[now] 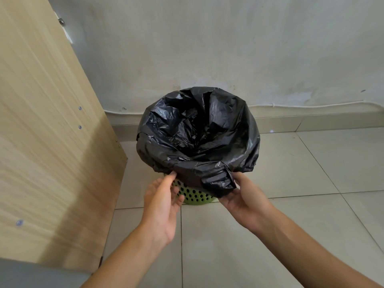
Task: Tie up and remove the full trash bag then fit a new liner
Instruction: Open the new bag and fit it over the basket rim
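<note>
**Inspector:** Against the wall (207, 48), on the tiled floor (291, 225), stands a green perforated bin (194, 196). A black liner (197, 134) is fitted in it, the mouth open and the edge folded down over the rim, so that only the lowest band of the bin shows beneath the plastic.

**Clerk:** And the hands, relative to the bin?

**Inspector:** Both are at its near side. The left hand (164, 206) is at the near-left, palm turned toward the bin, fingers (169, 178) extended; the uppermost fingertip touches the lower hem of the liner. The remaining fingers lie loosely spread in front of the bin's perforated wall. Nothing is gripped in that hand.

**Clerk:** The right?

**Inspector:** The right hand (245, 196) is at the near-right, holding a loose hanging flap of the liner. The thumb lies along the flap's right edge. The other fingers are hidden behind the plastic, so I cannot tell how far they curl.

**Clerk:** Surroundings?

**Inspector:** Left of the bin, a light wood-grain panel (47, 132) stands upright, its lower corner close to the bin but apart from it. Behind the bin, a thin white cable (311, 103) runs along the foot of the wall. The liner's interior is dark and creased; contents cannot be made out.
</note>
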